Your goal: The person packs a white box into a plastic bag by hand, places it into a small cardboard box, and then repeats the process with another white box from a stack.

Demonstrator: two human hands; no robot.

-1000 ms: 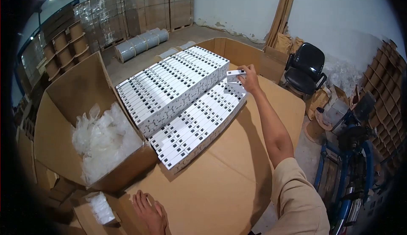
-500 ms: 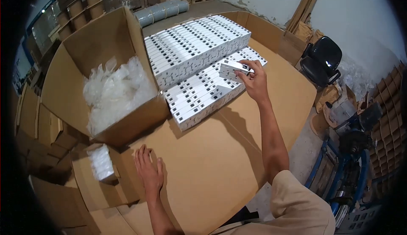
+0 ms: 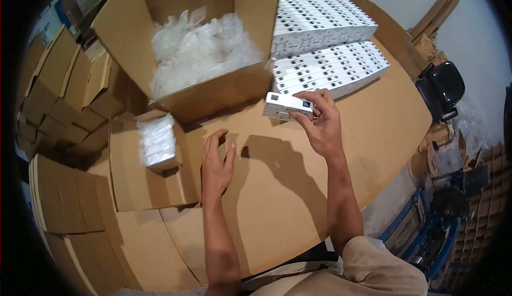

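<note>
My right hand [image 3: 319, 125] holds a small white box [image 3: 285, 105] with black label squares, lifted above the cardboard tabletop [image 3: 277, 200]. My left hand [image 3: 216, 165] hovers open over the tabletop, fingers apart, just left of the box and holding nothing. Behind the box lie two stacked tiers of identical white boxes [image 3: 330, 66] in tight rows.
A large open carton [image 3: 213, 96] filled with clear plastic bags [image 3: 200, 50] stands at the back left. A small carton [image 3: 154, 141] with white bags sits to the left. Flat cardboard stacks [image 3: 64, 104] line the left side. A black chair [image 3: 440, 90] stands at the right.
My right hand has carried the white box from the far stack back toward me. My left hand has lifted off the tabletop and moved up toward the box. The view has tilted down.
</note>
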